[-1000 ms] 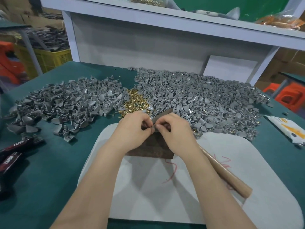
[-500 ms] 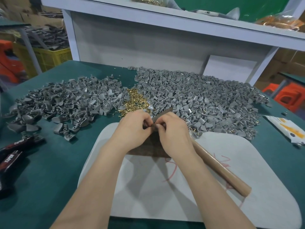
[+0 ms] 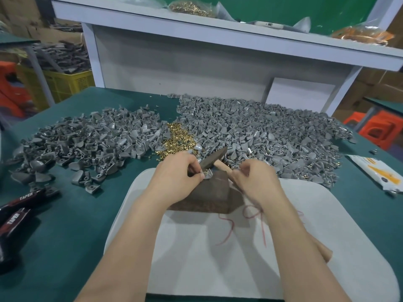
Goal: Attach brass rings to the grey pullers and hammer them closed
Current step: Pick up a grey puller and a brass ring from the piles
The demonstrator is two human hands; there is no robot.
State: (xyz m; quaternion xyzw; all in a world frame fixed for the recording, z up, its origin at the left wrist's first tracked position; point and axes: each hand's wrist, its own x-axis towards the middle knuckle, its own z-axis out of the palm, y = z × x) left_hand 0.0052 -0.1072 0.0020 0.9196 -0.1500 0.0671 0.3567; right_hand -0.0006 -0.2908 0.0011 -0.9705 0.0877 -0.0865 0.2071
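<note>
Our left hand point(image 3: 181, 177) pinches 1 grey puller point(image 3: 208, 175) on the dark block point(image 3: 209, 192); whether a ring sits on it we cannot tell. Our right hand point(image 3: 255, 182) grips 1 hammer point(image 3: 214, 158), its handle mostly hidden under the forearm. 1 brass-ring heap point(image 3: 176, 138) lies between 2 others: the left puller heap point(image 3: 87, 140) and the right puller heap point(image 3: 272, 131).

A grey puller point(image 3: 207, 174) is sitting on the dark block point(image 3: 209, 192). The hammer point(image 3: 214, 156) is tilting just above it, handle pointing toward four o'clock. Brass rings point(image 3: 177, 139) are lying heaped at eleven o'clock.
</note>
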